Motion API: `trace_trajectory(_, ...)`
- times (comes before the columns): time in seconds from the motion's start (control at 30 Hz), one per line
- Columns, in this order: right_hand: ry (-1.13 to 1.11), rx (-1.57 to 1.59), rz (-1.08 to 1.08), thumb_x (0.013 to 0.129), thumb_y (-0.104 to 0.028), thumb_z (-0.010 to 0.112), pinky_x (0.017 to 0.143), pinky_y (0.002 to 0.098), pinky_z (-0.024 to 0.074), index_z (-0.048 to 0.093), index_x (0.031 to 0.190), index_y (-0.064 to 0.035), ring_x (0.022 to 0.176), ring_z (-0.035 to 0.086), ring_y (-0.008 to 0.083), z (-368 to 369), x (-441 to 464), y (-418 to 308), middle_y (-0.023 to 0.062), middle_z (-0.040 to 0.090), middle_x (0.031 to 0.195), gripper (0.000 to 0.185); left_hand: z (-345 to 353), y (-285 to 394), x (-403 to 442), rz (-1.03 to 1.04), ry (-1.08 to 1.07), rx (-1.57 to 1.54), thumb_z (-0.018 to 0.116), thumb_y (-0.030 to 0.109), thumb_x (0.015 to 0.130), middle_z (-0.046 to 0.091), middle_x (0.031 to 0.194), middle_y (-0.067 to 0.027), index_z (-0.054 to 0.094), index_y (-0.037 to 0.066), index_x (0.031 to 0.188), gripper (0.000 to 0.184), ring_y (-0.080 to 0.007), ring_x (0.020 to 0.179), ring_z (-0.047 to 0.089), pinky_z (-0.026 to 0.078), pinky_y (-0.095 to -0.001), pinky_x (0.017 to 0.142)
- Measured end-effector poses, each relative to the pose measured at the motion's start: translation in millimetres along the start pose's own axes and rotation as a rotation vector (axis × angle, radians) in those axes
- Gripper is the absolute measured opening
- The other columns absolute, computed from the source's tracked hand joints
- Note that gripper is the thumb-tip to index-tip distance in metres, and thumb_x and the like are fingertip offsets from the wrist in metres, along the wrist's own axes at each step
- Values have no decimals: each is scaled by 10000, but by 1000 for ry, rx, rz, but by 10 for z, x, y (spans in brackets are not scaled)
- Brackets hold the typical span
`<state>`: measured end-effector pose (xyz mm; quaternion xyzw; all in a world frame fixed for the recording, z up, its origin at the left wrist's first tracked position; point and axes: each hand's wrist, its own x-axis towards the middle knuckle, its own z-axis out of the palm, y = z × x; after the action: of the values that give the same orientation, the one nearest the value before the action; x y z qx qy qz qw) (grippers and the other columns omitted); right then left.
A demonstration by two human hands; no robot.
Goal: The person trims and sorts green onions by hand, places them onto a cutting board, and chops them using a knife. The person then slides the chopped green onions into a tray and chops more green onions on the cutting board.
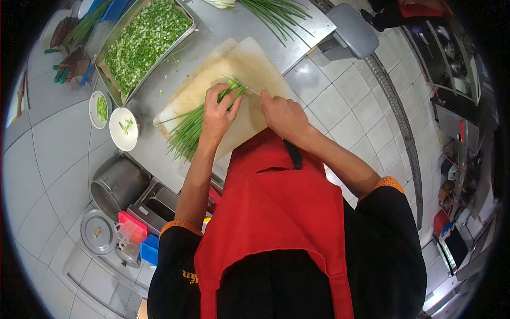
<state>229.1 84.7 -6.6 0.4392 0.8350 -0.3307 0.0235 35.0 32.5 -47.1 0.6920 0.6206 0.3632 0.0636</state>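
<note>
A bunch of long, thin scallions point(188, 133) lies across the pale cutting board point(260, 61). My left hand point(219, 112) presses down on the bunch near its cut end, fingers curled over the stalks. My right hand point(284, 114) is closed around a knife point(252, 91), whose handle is hidden in the fist. Its thin blade reaches toward the cut end of the scallions, just beyond my left fingers. Chopped pieces point(234, 83) gather at that end. Whether the blade touches the stalks, I cannot tell.
A metal tray point(187, 33) full of chopped scallions stands at the back left. Beside it are a white bowl point(124, 139) and a small dish point(92, 112) holding green pieces. More whole scallions point(273, 16) lie at the table's far side. A grey bin point(355, 32) adjoins the right corner.
</note>
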Motion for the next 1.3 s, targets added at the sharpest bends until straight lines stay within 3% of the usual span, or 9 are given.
trace_trajectory(0.6,-86,39,33,924,-103,456,654,543,526,435,991,-12,758,665,457,39,204,-61,268,660,781,115,51,-46,-13,-1,-18,7,813,8,709,677,956,-91,711,35,890,209,-275,926,664,552,-361,793)
trace_trajectory(0.7,-98,-22,32,924,-101,462,662,498,560,477,976,-13,780,697,402,65,185,-46,229,689,824,103,75,-51,-20,6,-30,26,820,13,706,681,947,-90,718,40,898,220,-275,924,670,560,-359,787)
trace_trajectory(0.77,-62,70,57,914,-87,476,662,549,521,443,990,-12,772,668,448,84,106,-48,265,666,794,112,72,-57,-10,21,-31,37,820,11,704,683,939,-90,720,42,896,219,-274,917,670,560,-358,783)
trace_trajectory(1.07,-106,57,218,910,-97,450,584,554,524,444,965,-6,677,664,444,189,-730,273,253,642,685,106,51,-31,0,18,-17,52,816,8,717,683,926,-102,721,30,872,183,-276,890,670,554,-358,757)
trace_trajectory(1.17,-79,76,172,927,-112,467,560,554,492,403,946,-6,617,622,454,194,-822,334,225,589,605,125,30,-24,-4,23,-13,24,816,9,720,679,919,-106,721,24,877,184,-276,891,667,550,-357,751)
trace_trajectory(1.3,18,139,142,913,-116,467,558,563,516,452,950,-10,614,646,451,149,-767,176,248,631,649,113,-60,64,-186,41,-75,13,815,4,719,674,933,-96,720,33,893,201,-268,912,656,543,-350,767)
